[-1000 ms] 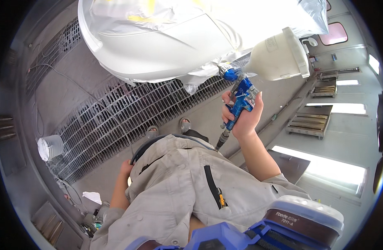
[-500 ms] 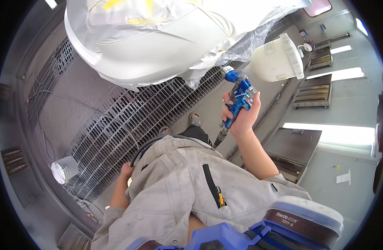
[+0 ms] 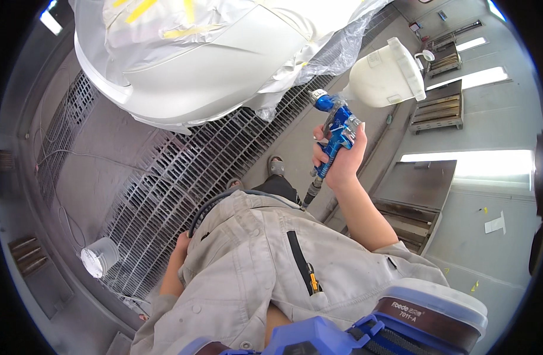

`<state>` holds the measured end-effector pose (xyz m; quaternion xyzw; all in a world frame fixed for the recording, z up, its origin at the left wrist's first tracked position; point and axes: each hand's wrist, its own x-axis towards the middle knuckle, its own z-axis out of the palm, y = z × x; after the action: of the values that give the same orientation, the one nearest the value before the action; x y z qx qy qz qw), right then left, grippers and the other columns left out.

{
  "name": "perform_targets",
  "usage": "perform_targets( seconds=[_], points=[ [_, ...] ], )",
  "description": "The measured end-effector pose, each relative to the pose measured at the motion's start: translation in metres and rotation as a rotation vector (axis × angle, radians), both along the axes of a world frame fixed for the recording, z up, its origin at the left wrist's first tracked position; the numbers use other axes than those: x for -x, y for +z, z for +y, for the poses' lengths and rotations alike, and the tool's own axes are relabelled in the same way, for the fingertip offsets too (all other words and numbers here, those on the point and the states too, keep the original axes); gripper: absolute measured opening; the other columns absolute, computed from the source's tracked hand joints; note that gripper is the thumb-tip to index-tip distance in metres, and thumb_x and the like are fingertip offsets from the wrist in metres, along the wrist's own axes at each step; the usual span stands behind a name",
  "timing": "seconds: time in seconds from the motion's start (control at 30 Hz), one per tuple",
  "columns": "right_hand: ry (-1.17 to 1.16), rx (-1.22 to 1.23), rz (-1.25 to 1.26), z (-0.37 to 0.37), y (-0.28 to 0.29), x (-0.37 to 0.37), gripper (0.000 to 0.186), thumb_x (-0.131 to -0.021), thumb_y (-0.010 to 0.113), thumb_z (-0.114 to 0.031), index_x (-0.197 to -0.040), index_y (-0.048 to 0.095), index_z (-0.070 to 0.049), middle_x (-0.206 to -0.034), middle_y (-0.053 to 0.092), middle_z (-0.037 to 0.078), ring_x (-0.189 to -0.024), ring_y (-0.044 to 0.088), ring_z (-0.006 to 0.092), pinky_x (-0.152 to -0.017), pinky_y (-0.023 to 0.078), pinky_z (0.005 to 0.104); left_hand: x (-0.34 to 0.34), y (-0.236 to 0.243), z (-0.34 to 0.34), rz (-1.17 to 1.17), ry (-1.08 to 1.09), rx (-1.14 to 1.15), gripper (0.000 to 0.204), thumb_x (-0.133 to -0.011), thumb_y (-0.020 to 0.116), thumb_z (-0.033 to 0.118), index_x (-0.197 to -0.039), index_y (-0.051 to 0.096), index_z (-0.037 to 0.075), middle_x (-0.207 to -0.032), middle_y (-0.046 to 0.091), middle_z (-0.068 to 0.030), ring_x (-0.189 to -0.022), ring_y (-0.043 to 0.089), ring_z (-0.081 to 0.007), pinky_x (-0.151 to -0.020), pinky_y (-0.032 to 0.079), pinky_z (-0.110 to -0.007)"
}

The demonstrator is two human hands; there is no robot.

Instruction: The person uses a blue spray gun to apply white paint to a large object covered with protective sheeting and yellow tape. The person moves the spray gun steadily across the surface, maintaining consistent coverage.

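With the right hand (image 3: pixel 345 158), well apart from the left hand (image 3: pixel 182 241), gripped a blue spray gun (image 3: pixel 340 129) by its handle at two o'clock, with its whitish cup (image 3: pixel 385 76) at half past one. Had the left at eight o'clock, at the dark hose (image 3: pixel 207 207); could not tell whether clamped on it. Saw a white curved panel (image 3: pixel 188 77) with plastic film (image 3: pixel 337 58) at eleven, above the floor grating (image 3: pixel 156 198), and a white bucket (image 3: pixel 108 252) farther out at eight.
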<state>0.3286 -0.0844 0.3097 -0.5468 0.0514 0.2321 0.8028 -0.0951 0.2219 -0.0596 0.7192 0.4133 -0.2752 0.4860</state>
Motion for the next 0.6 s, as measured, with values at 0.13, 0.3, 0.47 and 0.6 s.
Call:
perform_targets(
  seconds=[0.13,0.3,0.47,0.6],
  points=[
    [0.000,-0.009,-0.001,-0.002,0.001,-0.001,0.080,-0.099,0.024,-0.075,-0.107,0.054,-0.001,-0.093,0.057,0.006,-0.051,0.039,0.0121,-0.052,0.037,0.0314,-0.004,0.000,0.001,-0.015,-0.017,0.021,0.038,-0.082,0.082,0.039,-0.097,0.075,0.005,-0.087,0.074,-0.0099,-0.082,0.067,-0.0224,-0.080,0.052,-0.038],
    [0.010,-0.017,-0.017,-0.007,-0.003,-0.008,0.079,-0.100,0.024,-0.074,-0.106,0.054,-0.002,-0.093,0.057,0.006,-0.051,0.039,0.0123,-0.052,0.037,0.0317,-0.009,-0.005,0.005,-0.026,-0.069,-0.015,0.036,-0.081,0.082,0.035,-0.101,0.074,0.005,-0.093,0.075,-0.0112,-0.087,0.069,-0.0243,-0.082,0.052,-0.038],
    [-0.017,-0.066,0.001,-0.015,-0.010,-0.019,0.075,-0.101,0.028,-0.073,-0.105,0.058,-0.004,-0.090,0.061,0.005,-0.049,0.041,0.0129,-0.047,0.038,0.0317,-0.001,-0.038,-0.004,-0.002,-0.008,-0.023,0.042,-0.081,0.081,0.036,-0.107,0.074,0.004,-0.093,0.075,-0.0148,-0.089,0.071,-0.0264,-0.084,0.053,-0.040],
    [0.006,-0.088,0.016,-0.027,-0.013,-0.030,0.076,-0.100,0.028,-0.073,-0.110,0.057,-0.004,-0.091,0.061,0.006,-0.048,0.041,0.0120,-0.045,0.037,0.0300,0.008,-0.073,-0.019,-0.123,0.090,0.068,0.047,-0.081,0.081,0.039,-0.113,0.075,0.004,-0.098,0.076,-0.0174,-0.091,0.072,-0.0279,-0.086,0.053,-0.041]
  ],
)
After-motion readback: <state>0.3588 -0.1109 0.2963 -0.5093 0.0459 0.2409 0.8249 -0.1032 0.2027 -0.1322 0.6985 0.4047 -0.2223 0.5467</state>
